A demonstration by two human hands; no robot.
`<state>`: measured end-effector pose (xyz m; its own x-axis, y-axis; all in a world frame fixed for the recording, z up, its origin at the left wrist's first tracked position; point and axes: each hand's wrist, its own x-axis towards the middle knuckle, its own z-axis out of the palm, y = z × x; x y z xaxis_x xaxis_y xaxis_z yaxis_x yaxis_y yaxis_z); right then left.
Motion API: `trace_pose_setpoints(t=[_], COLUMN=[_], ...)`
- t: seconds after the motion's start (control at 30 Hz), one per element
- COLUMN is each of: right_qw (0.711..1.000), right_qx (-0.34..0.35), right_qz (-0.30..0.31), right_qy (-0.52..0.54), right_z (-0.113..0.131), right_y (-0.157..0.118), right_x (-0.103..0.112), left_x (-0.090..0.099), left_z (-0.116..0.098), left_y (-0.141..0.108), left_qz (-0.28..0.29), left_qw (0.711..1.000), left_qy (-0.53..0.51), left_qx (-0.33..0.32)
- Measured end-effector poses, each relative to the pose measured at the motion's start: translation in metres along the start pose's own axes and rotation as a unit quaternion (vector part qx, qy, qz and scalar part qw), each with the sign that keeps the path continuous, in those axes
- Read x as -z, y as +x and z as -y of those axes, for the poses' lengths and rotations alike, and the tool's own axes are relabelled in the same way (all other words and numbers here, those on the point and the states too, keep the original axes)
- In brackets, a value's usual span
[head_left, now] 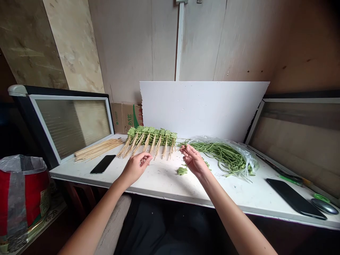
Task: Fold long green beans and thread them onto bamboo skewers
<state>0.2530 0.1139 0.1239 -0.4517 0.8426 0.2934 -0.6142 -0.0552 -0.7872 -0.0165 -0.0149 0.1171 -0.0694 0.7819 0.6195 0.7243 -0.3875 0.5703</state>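
A thin wooden skewer (167,153) spans the gap between my two hands above the white table. My left hand (138,165) pinches one end of it. Fingers of my right hand (191,157) are closed on the other end. Behind them lies a stack of skewered green bean pieces (152,136), its bare sticks pointing toward me. A small bundle of cut bean pieces (182,171) rests on the table left of my right hand, and a few more pieces show partly behind that hand. Long green beans (225,154) lie in a clear plastic bag at the right.
Loose skewers (98,149) and a phone (103,164) lie at the left. Another phone (294,196), a mouse (324,205) and scissors (285,174) are at the right. A white board (203,109) and framed panels border the table (164,186). A red bag (35,191) stands left.
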Motion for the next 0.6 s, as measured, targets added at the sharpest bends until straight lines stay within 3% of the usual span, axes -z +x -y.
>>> trace_pose_setpoints(t=[0.6], right_qw=[1.000], right_qx=[-0.018], right_qz=[-0.005], right_qy=[0.019], right_z=[-0.0051], right_y=[0.0006], right_x=[0.0054], left_x=[-0.0033], left_z=[0.0004], left_y=[0.0007], left_qz=[-0.006], left_qw=[1.000], left_qy=[-0.015], left_qx=[-0.001])
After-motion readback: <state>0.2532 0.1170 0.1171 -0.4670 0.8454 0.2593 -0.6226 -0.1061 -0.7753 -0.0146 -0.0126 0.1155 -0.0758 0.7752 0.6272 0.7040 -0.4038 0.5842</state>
